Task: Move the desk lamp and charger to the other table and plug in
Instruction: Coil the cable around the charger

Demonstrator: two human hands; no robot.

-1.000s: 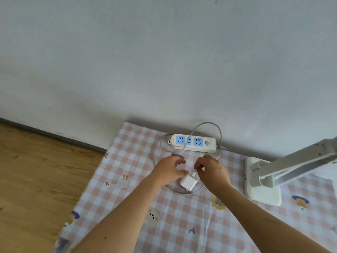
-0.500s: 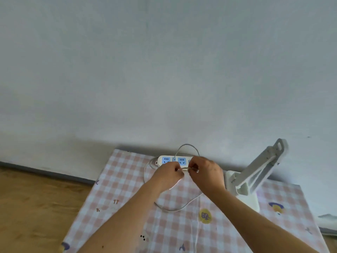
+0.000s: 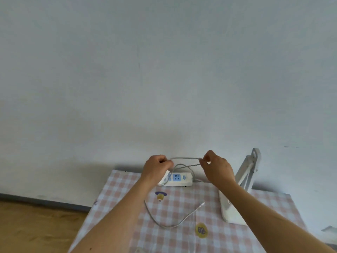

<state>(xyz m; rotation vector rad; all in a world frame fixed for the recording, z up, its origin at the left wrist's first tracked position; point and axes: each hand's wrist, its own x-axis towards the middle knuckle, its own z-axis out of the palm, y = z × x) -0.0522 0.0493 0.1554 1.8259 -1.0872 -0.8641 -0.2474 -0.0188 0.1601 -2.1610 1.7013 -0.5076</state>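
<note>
Tabletop (image 3: 182,207) cloth: pink-and-white check, scattered small cartoon prints, one purple-and-yellow (image 3: 160,195), one yellow round (image 3: 201,230). Power strip (image 3: 179,178): white body, light blue socket faces, blue round button. Cable (image 3: 184,158): pale grey, white connector tip (image 3: 202,204). Desk lamp (image 3: 235,212): plain white, base and arm alike. Wall (image 3: 164,70): flat pale grey-blue, no pattern. Skirting (image 3: 45,201): dark grey. Floor (image 3: 36,227): brown wood grain.

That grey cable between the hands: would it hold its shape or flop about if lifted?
Probably floppy: the cable sags into loops between the left hand and right hand. Its loose end curls limp on the tablecloth. It looks thin, so likely light.
</note>
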